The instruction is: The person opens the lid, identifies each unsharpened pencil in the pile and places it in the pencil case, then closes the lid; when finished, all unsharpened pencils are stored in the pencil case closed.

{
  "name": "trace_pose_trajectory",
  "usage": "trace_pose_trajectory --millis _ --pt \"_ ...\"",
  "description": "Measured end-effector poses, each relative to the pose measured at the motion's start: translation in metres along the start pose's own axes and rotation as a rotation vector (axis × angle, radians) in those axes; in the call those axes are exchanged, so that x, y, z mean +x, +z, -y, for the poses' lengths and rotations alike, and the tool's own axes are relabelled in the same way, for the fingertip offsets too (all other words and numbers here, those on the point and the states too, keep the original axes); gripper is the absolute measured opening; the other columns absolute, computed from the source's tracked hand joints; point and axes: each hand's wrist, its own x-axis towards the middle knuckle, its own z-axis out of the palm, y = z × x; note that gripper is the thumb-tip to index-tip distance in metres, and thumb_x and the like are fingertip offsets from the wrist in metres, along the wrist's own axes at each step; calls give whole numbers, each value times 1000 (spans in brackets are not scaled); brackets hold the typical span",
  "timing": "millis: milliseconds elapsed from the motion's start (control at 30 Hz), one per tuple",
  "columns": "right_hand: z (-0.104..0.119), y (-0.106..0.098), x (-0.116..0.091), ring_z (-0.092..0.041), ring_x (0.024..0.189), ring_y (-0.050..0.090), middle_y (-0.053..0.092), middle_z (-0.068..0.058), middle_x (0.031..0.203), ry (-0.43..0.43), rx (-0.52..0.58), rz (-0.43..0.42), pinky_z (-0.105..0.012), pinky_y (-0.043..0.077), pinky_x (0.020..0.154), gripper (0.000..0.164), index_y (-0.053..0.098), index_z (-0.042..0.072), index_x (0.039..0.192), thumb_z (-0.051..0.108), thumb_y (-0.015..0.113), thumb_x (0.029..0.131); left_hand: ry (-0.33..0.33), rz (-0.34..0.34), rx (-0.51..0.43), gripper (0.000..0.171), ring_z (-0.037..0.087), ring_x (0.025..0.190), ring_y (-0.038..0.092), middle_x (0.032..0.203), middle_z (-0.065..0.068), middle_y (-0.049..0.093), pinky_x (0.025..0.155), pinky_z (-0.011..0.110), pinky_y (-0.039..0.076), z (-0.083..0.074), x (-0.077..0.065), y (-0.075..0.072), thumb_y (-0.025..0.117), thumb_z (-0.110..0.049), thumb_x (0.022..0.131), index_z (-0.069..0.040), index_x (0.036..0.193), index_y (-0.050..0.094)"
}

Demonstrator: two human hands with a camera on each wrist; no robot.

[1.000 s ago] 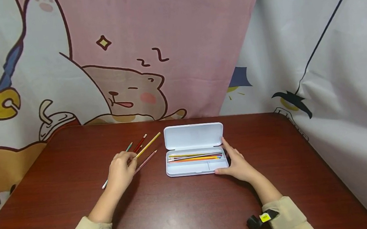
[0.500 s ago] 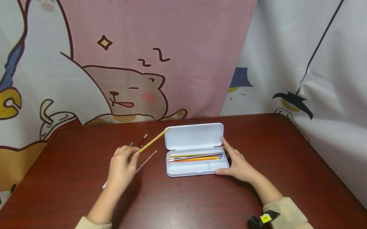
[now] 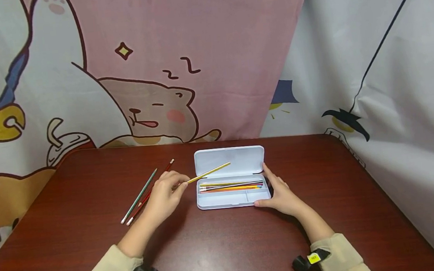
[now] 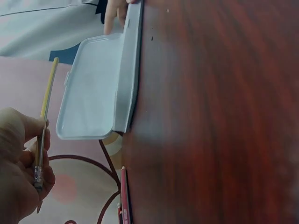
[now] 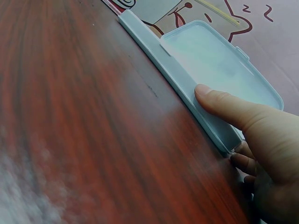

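My left hand pinches a yellow pencil between thumb and fingers. The pencil is raised, and its far end overlaps the open lid of a white pencil case in the head view. In the left wrist view a metal band shows at the near end of the yellow pencil. My right hand grips the case's right end, thumb on the front wall and fingers round the side, as the right wrist view shows. Several coloured pencils lie lengthwise in the case's back compartment.
Left of the case, a teal pencil and red pencils lie slantwise on the brown table, partly behind my left hand. The front of the case has a divider. A cartoon-printed cloth hangs behind the table.
My left hand has moved right with the yellow pencil, whose far end went from left of the case to in front of its lid. The right hand stays on the case.
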Motion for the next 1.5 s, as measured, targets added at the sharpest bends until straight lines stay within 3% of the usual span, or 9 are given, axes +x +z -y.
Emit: trace_pose_trajectory --millis 400,733,1100,1500 --pt "0 0 -1 -27 107 42 46 -10 136 13 -2 2 -47 29 89 120 11 12 154 36 88 65 46 135 -32 12 14 78 50 84 -3 65 70 34 41 -4 18 29 72 2 81 -6 90 72" --pt "1 0 0 -26 108 42 45 -8 136 25 -6 9 -47 30 89 120 11 13 154 38 88 66 102 210 18 7 19 85 55 81 0 64 78 35 44 -3 29 58 72 -1 81 -5 87 72" --pt "0 0 0 -26 107 42 45 -9 137 32 -15 4 -46 30 88 120 11 13 154 39 88 65 81 253 45 6 21 87 56 82 2 64 81 34 45 -1 36 79 73 -1 80 -4 85 72" --pt "1 0 0 -28 111 42 44 -8 138 41 -7 10 -51 29 91 121 10 14 155 40 87 66 67 305 42 6 22 87 55 83 4 64 81 35 44 -2 35 90 73 -2 80 -4 85 72"
